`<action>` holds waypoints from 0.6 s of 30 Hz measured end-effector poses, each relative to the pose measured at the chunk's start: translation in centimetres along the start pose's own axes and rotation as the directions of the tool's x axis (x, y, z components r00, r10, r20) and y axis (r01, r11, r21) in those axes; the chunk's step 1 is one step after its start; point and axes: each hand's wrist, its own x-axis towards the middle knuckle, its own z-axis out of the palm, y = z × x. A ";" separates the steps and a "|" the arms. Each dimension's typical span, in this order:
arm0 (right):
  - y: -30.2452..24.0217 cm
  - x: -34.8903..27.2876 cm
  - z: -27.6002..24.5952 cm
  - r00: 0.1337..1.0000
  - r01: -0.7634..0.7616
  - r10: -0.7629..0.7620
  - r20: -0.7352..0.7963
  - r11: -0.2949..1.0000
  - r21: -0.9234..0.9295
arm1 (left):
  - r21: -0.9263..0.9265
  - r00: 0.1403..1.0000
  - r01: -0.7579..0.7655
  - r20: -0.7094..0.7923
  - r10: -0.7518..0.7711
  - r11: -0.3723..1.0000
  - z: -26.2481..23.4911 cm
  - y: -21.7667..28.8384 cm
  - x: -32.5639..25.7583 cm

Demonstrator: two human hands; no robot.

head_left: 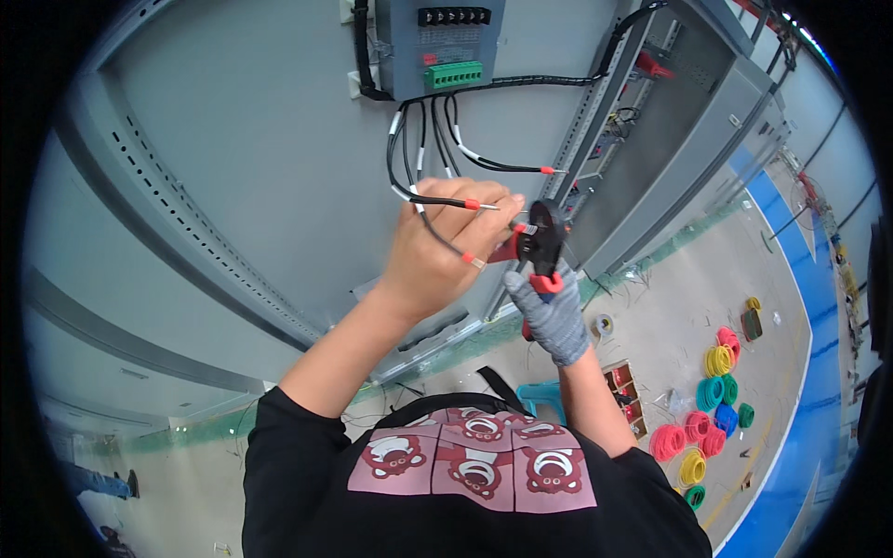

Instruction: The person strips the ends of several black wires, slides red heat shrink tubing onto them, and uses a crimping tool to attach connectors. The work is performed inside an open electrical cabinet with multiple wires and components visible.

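My bare left hand (437,246) is closed around a black wire whose red-sleeved end reaches the jaws of a crimping tool (542,237). Gloved in grey, my right hand (555,314) grips that tool by its red and dark handles. Several black wires (395,153) with white marker sleeves hang from a grey device box (442,42) on the cabinet panel. Two of them, with red ferrules (473,204), lie across the back of my left hand. Another wire end with a red ferrule (547,170) sticks out to the right, above the tool. My left fingertips are partly hidden.
A green terminal block (454,73) sits on the box's lower face. The cabinet's perforated rail (581,121) stands to the right. On the floor at right lie coloured wire coils (710,392), a compartment box of small parts (625,395) and a roll (604,325). A person's leg (98,481) shows at far left.
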 end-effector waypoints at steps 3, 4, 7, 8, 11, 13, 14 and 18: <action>2.2 -1.6 -1.1 0.993 -0.109 0.113 -0.023 0.982 0.154 | 0.053 0.998 -0.034 0.052 0.032 0.998 -1.1 0.5 -2.2; 2.9 -1.7 -1.2 0.990 -0.125 0.133 -0.036 0.978 0.166 | 0.072 0.997 -0.029 0.071 0.024 0.997 -1.4 0.6 -3.5; 4.2 -2.1 -1.7 0.986 -0.149 0.162 -0.034 0.959 0.241 | 0.054 0.997 0.074 -0.018 -0.073 0.996 -2.0 -0.3 -7.1; 4.3 -2.0 -1.5 0.992 -0.095 0.116 -0.053 0.949 0.301 | 0.044 0.991 0.123 -0.047 -0.121 0.991 -2.4 -0.5 -7.6; 4.3 -2.2 -1.0 0.993 -0.074 0.101 -0.061 0.938 0.337 | 0.110 0.987 0.157 -0.047 -0.152 0.982 -3.2 -2.3 -6.0; 4.9 -2.2 -0.3 0.994 -0.045 0.074 -0.076 0.943 0.330 | 0.123 0.994 0.083 0.066 -0.091 0.989 -3.6 -2.9 -4.2; 4.9 -2.2 -0.2 0.996 -0.048 0.068 -0.052 0.945 0.324 | 0.126 0.991 0.043 0.122 -0.058 0.991 -3.6 -3.3 -3.6; 4.8 -1.8 -0.2 0.996 -0.082 0.069 0.056 0.953 0.293 | 0.002 0.989 0.011 0.151 -0.011 1.000 -2.2 -4.0 -2.7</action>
